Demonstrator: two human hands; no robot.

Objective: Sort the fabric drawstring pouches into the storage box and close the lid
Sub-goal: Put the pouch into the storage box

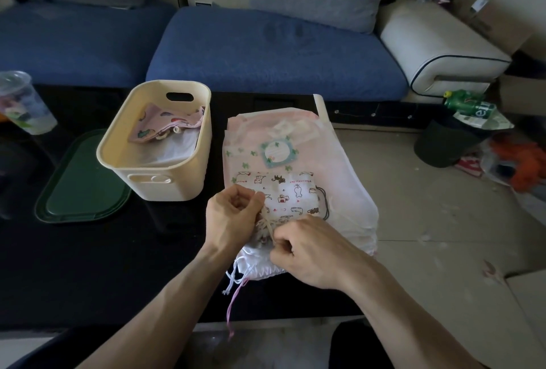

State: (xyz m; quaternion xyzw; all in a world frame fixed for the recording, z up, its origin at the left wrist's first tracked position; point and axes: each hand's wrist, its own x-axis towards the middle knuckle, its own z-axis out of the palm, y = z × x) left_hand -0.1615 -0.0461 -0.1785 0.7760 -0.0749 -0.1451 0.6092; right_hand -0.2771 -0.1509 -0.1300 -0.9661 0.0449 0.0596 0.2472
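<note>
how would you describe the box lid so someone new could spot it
Start at the cream storage box on the black table. The lid lies flat just left of it, partly tucked behind the box. It is the only dark green, rounded-rectangle tray shape there.

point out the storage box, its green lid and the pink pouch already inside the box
storage box (165, 188): head view, on its near outer wall beside the handle cutout
green lid (74, 188): head view, on its flat top, left of the box
pink pouch (159, 123): head view, on its printed fabric inside the box
</note>
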